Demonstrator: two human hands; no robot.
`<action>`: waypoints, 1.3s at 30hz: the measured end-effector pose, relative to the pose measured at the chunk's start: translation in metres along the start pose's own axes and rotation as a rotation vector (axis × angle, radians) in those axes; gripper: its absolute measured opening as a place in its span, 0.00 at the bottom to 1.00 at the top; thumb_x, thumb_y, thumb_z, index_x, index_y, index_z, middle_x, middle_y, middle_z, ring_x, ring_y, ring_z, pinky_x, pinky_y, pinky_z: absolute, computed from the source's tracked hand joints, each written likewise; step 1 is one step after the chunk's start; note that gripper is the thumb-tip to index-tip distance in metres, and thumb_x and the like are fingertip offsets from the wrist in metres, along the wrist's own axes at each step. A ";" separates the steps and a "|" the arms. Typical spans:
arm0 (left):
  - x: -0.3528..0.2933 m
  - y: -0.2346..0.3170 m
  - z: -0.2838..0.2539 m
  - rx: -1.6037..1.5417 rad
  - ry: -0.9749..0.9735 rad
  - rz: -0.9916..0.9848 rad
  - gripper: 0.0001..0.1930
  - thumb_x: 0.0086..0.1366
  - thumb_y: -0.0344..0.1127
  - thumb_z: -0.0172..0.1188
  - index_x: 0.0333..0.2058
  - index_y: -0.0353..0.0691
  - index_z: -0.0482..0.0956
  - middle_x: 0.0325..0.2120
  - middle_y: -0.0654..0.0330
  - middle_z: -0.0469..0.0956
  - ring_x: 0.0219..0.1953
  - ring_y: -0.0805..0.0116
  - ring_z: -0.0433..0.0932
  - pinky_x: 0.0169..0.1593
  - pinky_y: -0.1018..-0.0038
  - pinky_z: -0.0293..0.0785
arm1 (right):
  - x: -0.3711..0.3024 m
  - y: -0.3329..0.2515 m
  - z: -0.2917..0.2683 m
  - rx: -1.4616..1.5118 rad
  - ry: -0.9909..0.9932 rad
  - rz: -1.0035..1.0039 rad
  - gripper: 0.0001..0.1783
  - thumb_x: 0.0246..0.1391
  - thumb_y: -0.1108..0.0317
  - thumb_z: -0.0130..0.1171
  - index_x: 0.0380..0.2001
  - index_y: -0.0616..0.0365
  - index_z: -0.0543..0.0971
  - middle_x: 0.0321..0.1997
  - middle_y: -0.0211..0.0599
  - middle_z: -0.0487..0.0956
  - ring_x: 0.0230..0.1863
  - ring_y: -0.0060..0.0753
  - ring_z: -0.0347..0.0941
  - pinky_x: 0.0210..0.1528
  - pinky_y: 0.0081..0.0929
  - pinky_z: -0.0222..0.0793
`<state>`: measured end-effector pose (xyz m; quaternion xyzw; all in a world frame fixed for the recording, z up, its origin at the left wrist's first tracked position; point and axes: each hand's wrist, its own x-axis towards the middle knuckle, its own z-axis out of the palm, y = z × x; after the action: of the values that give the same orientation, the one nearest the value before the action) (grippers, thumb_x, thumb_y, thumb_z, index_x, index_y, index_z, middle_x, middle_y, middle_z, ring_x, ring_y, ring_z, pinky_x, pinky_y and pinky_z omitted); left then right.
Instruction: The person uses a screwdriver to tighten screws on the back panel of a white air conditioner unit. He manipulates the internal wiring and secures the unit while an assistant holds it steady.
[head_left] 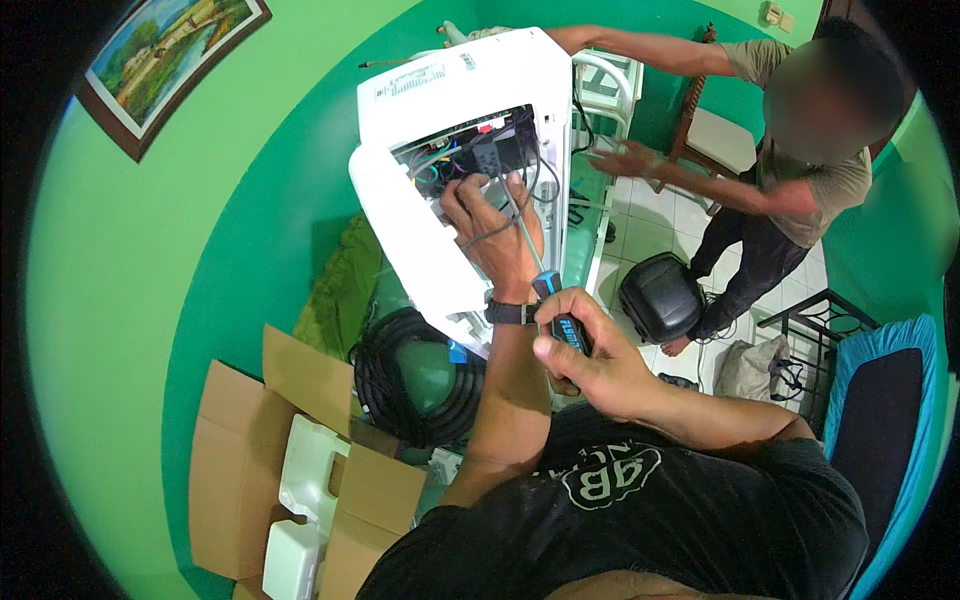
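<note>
A white air conditioner indoor unit [420, 240] is tilted up in front of me, its wiring compartment [470, 150] uncovered with coloured wires and dark parts showing. My left hand [490, 225], a dark watch on its wrist, reaches into that compartment. Its fingers are bent around something there that I cannot make out, and a thin dark cable crosses the hand. My right hand [590, 350] is wrapped round the blue and black handle of a screwdriver [547, 285]. The screwdriver's shaft runs up beside my left hand toward a dark block in the compartment.
Another person [800, 180] stands at the right, one arm reaching behind the unit. A coil of black tubing [410, 425] and an open cardboard box [235, 440] with white foam lie lower left. A black case [662, 297] and a chair [715, 140] stand on the tiled floor.
</note>
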<state>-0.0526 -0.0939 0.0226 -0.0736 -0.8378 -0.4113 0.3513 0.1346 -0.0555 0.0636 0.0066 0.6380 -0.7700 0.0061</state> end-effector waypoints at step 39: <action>0.002 -0.006 0.009 0.135 0.022 -0.051 0.27 0.66 0.54 0.66 0.54 0.43 0.73 0.54 0.49 0.71 0.56 0.44 0.66 0.59 0.46 0.58 | 0.027 -0.017 -0.002 0.741 0.066 0.539 0.24 0.72 0.39 0.54 0.47 0.49 0.73 0.32 0.25 0.71 0.24 0.24 0.68 0.22 0.23 0.61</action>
<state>-0.0616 -0.0912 0.0165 -0.0240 -0.8613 -0.3635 0.3542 0.1078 -0.0505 0.0791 0.1984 0.2949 -0.9166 0.1832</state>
